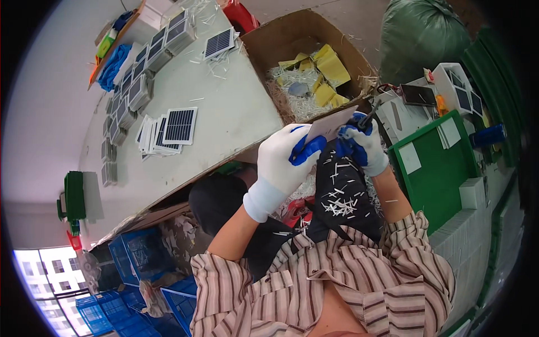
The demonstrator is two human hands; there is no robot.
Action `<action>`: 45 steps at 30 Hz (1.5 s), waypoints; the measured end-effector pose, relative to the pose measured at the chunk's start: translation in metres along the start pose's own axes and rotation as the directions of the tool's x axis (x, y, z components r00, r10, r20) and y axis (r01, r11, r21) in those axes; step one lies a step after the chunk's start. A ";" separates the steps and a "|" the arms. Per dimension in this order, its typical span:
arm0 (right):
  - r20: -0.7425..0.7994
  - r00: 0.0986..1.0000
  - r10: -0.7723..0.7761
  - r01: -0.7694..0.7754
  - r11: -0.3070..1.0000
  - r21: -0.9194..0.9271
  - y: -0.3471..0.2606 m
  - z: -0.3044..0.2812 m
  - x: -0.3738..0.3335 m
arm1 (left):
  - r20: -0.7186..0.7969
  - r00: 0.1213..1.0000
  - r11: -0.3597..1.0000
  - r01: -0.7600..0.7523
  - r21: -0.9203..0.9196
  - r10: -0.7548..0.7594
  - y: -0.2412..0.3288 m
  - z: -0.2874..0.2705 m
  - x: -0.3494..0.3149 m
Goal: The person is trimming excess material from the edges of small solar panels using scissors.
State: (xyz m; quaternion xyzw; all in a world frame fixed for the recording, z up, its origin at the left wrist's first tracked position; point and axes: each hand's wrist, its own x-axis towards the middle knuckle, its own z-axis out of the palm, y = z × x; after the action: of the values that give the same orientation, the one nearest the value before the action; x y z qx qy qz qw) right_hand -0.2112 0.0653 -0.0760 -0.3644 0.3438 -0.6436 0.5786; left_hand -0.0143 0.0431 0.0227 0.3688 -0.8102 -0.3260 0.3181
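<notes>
My left hand [287,154], in a white glove with blue coated fingers, is closed on the edge of a thin flat panel [332,124], its pale side showing. My right hand [364,147], gloved the same way, is closed round a dark hand tool [368,118] that looks like pliers, at the panel's right edge. The tool's jaws are partly hidden. White strip scraps [339,205] lie scattered over my dark-clothed lap. Left of my hands, a fanned pile of small solar panels [179,126] lies on the table.
On the pale table [224,112] stand rows of stacked solar panels [135,92]. A cardboard box [297,33] of white scraps and yellow pieces is ahead. At right are a green tray [438,174] and a green sack [421,42]. Blue crates [140,253] stand lower left.
</notes>
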 end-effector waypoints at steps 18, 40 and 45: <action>-0.150 0.965 -0.214 0.247 0.936 0.252 -0.015 0.042 -0.021 | 0.002 0.934 0.721 -0.277 0.635 0.357 0.010 0.011 -0.013; -0.114 0.912 -0.394 0.158 0.594 -0.789 -0.028 0.006 -0.090 | 0.009 0.969 0.794 0.209 -0.571 -0.249 -0.005 0.090 -0.029; 0.095 0.876 -0.474 0.269 0.315 -0.910 -0.012 0.002 -0.094 | 0.098 0.883 0.523 0.357 -0.774 -0.459 0.011 0.090 -0.022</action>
State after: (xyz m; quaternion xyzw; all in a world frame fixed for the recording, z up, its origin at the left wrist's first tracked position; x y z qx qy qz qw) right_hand -0.2092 0.1596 -0.0710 -0.6229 0.5940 -0.5014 0.0888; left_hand -0.0753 0.0925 -0.0277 0.3938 -0.4603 -0.6839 0.4066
